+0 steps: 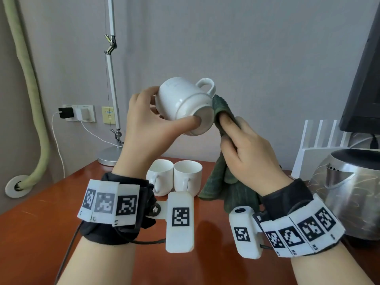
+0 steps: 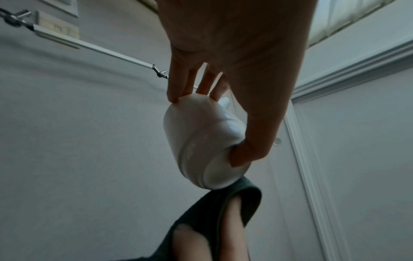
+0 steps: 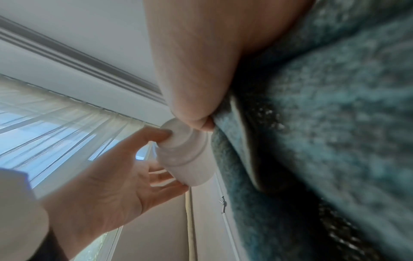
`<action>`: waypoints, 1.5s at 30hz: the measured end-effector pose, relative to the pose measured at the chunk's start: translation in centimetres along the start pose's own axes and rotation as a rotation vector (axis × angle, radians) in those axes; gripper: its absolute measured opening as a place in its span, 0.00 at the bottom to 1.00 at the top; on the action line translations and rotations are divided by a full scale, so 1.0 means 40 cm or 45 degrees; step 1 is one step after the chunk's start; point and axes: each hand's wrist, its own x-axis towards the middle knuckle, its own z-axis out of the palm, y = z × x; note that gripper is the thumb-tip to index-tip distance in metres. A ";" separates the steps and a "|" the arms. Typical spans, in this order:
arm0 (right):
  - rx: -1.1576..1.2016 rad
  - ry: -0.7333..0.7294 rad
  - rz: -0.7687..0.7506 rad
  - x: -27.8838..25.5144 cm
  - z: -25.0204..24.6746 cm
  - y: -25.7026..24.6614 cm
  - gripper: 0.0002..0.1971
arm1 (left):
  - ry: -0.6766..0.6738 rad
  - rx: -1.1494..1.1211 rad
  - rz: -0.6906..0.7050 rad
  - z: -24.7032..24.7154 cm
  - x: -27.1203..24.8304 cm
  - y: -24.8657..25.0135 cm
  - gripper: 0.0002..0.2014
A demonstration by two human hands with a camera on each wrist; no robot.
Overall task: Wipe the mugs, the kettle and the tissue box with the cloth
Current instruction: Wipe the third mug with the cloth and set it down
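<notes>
My left hand (image 1: 152, 122) holds a white mug (image 1: 183, 99) in the air, tilted on its side. The thumb presses on its base and the fingers grip the far end. In the left wrist view the mug (image 2: 196, 141) hangs from the left hand (image 2: 223, 53). My right hand (image 1: 242, 149) grips a dark green cloth (image 1: 222, 108) and presses it to the mug's right side by the base; the rest hangs down. The right wrist view shows the cloth (image 3: 312, 141) touching the mug (image 3: 185, 159). Two more white mugs (image 1: 160, 175) (image 1: 188, 175) stand upright below. A steel kettle (image 1: 349, 192) stands at the right.
The brown wooden table (image 1: 41, 233) carries a desk lamp (image 1: 112, 89) with its round base at the back. A white slatted rack (image 1: 320, 140) and a dark monitor (image 1: 366, 89) stand behind the kettle. A wall socket with a charger and cable is at the left.
</notes>
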 end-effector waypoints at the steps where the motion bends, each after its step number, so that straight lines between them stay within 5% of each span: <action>1: 0.033 0.012 0.002 -0.002 0.000 0.003 0.21 | 0.007 -0.015 0.003 -0.001 -0.001 0.001 0.35; 15: 0.197 0.142 -0.157 0.007 -0.023 -0.019 0.21 | -0.009 -0.026 0.037 -0.012 -0.008 0.029 0.40; 26: 0.530 0.177 -0.065 0.006 -0.016 -0.013 0.18 | -0.006 -0.082 0.085 -0.018 -0.009 0.028 0.36; 36: 0.585 0.212 0.048 0.005 -0.021 0.007 0.18 | -0.046 0.076 0.200 -0.018 -0.007 0.025 0.44; 41: 0.675 0.167 -0.106 0.011 -0.036 -0.027 0.17 | -0.108 0.127 0.302 -0.007 -0.015 0.034 0.52; 45: 0.452 0.127 -0.215 0.011 -0.033 -0.035 0.17 | -0.161 0.258 0.394 -0.005 -0.019 0.031 0.53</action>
